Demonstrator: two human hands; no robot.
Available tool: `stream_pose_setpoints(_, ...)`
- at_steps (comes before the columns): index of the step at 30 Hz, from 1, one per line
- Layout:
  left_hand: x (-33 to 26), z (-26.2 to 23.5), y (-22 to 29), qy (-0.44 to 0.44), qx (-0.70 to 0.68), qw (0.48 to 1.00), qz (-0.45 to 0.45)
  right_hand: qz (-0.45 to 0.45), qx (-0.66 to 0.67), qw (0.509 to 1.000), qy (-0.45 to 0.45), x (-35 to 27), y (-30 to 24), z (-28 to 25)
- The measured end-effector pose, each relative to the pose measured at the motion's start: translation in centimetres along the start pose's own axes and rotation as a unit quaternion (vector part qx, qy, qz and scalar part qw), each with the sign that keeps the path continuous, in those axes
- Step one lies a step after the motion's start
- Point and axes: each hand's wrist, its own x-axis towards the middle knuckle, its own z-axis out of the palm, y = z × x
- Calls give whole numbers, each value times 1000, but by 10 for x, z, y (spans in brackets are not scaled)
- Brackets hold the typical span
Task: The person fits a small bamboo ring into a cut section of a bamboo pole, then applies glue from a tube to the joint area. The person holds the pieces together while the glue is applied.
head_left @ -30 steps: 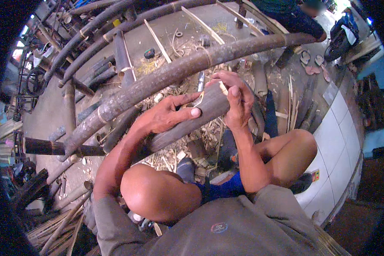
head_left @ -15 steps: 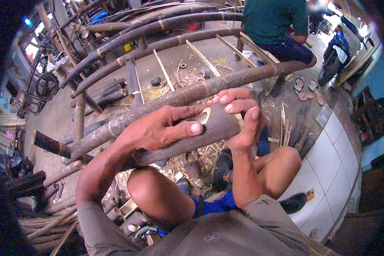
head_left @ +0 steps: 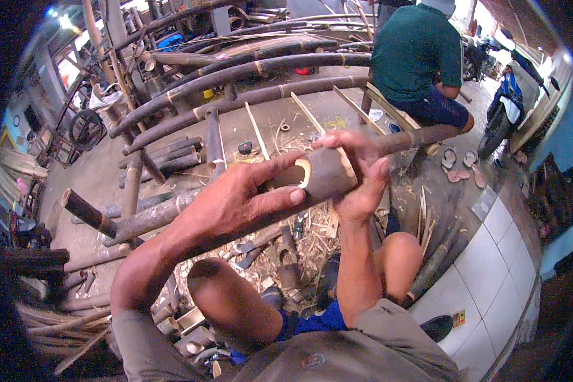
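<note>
Both my hands hold a short, dark brown bamboo tube (head_left: pixel 330 173) above my knees. A rounded notch (head_left: pixel 305 172) with a pale cut rim opens in its upper side. My left hand (head_left: pixel 219 198) wraps round the tube from the left, its thumb and forefinger on either side of the notch. At the far right end, my right hand (head_left: pixel 358 204) grips the tube by its cut edge, with the fingers over the top, slightly blurred. Behind the tube runs a long, thick bamboo pole (head_left: pixel 148 224), partly hidden by my hands and arm.
Curved bamboo poles (head_left: pixel 261 67) joined by thin slats lie ahead. A person in a green shirt (head_left: pixel 414 54) sits at the far right, near a motorbike (head_left: pixel 504 102). Wood shavings (head_left: pixel 312 239) litter the floor between my legs. White tiles (head_left: pixel 484 274) lie to the right.
The bamboo tube has turned in my hands, so its notch shows wider and its right end faces me more. My right hand has shifted over that end. The view has tilted up slightly.
</note>
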Motion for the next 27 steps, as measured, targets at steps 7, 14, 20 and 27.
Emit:
stream_pose_setpoints(7, -10, -20, -2, 89, 84, 993, 0, 172, 3, 984, -50, 23, -9, 17)
stream_pose_setpoints(14, -11, -3, -25, 58, 46, 997, -26, 314, -58, 941, -111, 7, -11, 11)
stream_pose_setpoints(20, -7, 39, -68, 22, -14, 999, -42, 406, -69, 909, -61, -44, -8, -12)
stream_pose_setpoints(27, -26, 131, -114, 10, -68, 987, -142, 460, -174, 870, -48, -129, -30, -38)
